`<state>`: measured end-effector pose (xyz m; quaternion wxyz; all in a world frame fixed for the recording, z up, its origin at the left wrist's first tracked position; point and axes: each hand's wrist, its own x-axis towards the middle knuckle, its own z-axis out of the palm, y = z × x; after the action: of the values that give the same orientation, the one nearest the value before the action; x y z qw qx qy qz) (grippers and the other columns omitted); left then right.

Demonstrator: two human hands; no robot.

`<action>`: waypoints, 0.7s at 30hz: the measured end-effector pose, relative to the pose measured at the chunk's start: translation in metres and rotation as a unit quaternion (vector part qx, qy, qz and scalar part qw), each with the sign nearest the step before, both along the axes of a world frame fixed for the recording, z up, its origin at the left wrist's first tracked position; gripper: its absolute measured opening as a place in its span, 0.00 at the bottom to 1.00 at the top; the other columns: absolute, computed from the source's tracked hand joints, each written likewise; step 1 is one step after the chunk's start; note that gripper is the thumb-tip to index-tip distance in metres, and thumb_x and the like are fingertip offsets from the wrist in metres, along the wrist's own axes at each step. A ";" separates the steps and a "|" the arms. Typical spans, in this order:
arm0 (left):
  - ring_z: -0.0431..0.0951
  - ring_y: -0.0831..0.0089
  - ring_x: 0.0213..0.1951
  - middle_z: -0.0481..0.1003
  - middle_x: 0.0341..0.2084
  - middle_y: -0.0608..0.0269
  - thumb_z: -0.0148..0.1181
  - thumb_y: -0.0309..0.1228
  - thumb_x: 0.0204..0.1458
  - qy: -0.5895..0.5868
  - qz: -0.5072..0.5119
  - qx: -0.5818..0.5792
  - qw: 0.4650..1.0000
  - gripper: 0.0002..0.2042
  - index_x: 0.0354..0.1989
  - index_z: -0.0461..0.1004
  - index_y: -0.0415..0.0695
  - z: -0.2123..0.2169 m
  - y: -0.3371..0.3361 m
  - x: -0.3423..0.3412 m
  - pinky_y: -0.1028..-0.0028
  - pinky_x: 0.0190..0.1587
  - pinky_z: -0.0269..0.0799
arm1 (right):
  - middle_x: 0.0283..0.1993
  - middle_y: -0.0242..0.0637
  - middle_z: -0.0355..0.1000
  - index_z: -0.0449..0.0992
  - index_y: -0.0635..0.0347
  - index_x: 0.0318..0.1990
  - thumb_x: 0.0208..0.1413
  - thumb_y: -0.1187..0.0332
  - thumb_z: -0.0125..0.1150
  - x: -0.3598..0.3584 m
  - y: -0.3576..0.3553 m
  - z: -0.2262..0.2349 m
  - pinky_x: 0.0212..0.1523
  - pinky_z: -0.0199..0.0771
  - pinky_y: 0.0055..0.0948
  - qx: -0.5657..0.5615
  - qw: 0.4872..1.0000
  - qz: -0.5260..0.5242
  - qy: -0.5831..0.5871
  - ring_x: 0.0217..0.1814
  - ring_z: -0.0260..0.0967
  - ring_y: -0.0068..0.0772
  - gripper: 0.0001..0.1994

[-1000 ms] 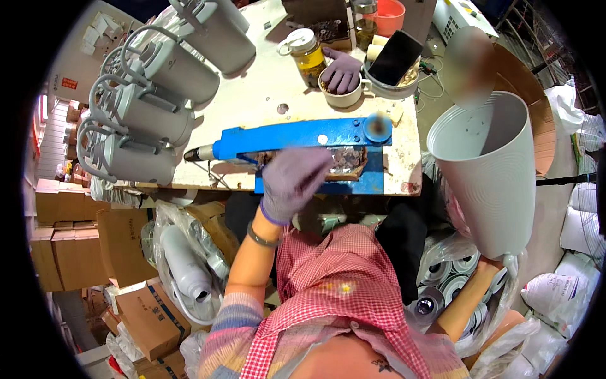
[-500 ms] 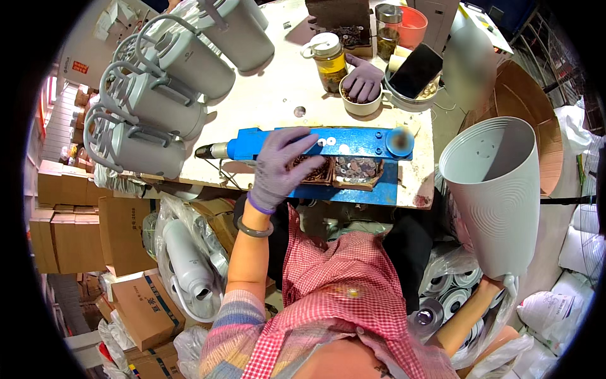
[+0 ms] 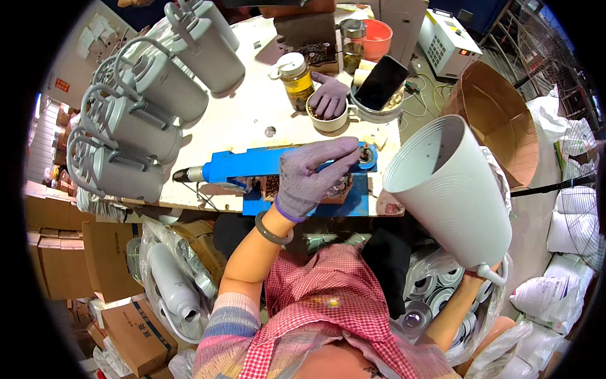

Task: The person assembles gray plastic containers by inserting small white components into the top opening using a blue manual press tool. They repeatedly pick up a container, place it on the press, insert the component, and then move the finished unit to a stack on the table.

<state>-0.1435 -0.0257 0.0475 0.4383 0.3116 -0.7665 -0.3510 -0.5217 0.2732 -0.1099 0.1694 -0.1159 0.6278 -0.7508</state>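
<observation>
— What fills the room in front of the person?

— A pale workbench (image 3: 252, 120), crowded. Along its left edge lie four grey kettle bodies (image 3: 145, 126) with looped handles, stacked side by side, the largest things on it. Off the right end of the bench stands an open brown cardboard drum (image 3: 505, 120). Cardboard boxes (image 3: 57, 252) sit below on the left.

— And what is in the hands?

— The right hand (image 3: 478, 276) sits low at the right, gripping the small loop at the narrow end of a big grey ribbed kettle shell (image 3: 448, 196). The shell tilts up with its wide open mouth toward the bench; the inside looks bare. It hides part of the bench's right corner.

— The left hand?

— The left hand (image 3: 312, 174), in a grey glove, reaches across a blue tool (image 3: 252, 165) that lies along the bench's near edge. Its fingertips are pinched together just beside the round end of the tool. Something small may be in the pinch, but I cannot tell.

— Any containers?

— Under the hand, a blue tray (image 3: 344, 199) holding small dark metal parts. Farther back, a white cup (image 3: 328, 117) with a spare grey glove (image 3: 329, 95) draped into it, a glass jar (image 3: 297, 79) of yellowish liquid with a white lid, and a bowl (image 3: 379, 112) with a black phone (image 3: 379, 82) leaning in it. An orange tub (image 3: 377, 39) stands behind.
</observation>
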 end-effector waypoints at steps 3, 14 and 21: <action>0.83 0.69 0.38 0.82 0.37 0.56 0.68 0.24 0.49 -0.036 0.005 -0.121 0.992 0.11 0.42 0.83 0.39 -0.003 -0.013 -0.020 0.73 0.41 0.78 | 0.49 0.42 0.74 0.70 0.65 0.56 0.66 0.52 0.45 -0.001 0.007 -0.002 0.50 0.75 0.33 -0.004 1.000 -0.009 -0.004 0.51 0.72 0.34 0.24; 0.82 0.57 0.45 0.81 0.40 0.52 0.67 0.26 0.49 -0.130 -0.112 -0.216 0.961 0.13 0.44 0.80 0.40 0.000 -0.034 -0.010 0.66 0.49 0.77 | 0.49 0.42 0.75 0.70 0.64 0.56 0.66 0.52 0.45 -0.011 0.020 -0.006 0.49 0.76 0.32 -0.002 1.000 -0.020 0.005 0.51 0.72 0.34 0.24; 0.77 0.53 0.50 0.76 0.48 0.50 0.69 0.32 0.46 -0.167 -0.108 -0.307 0.931 0.20 0.48 0.77 0.41 -0.003 -0.040 -0.008 0.60 0.52 0.75 | 0.49 0.42 0.75 0.70 0.64 0.56 0.66 0.53 0.45 -0.016 0.001 0.011 0.49 0.76 0.32 0.009 0.999 0.000 0.043 0.51 0.72 0.34 0.24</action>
<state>-0.1510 -0.0658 0.0449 0.3374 0.1318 -0.9280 -0.0868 -0.5374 0.2741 -0.0993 0.1434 -0.1466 0.6411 -0.7396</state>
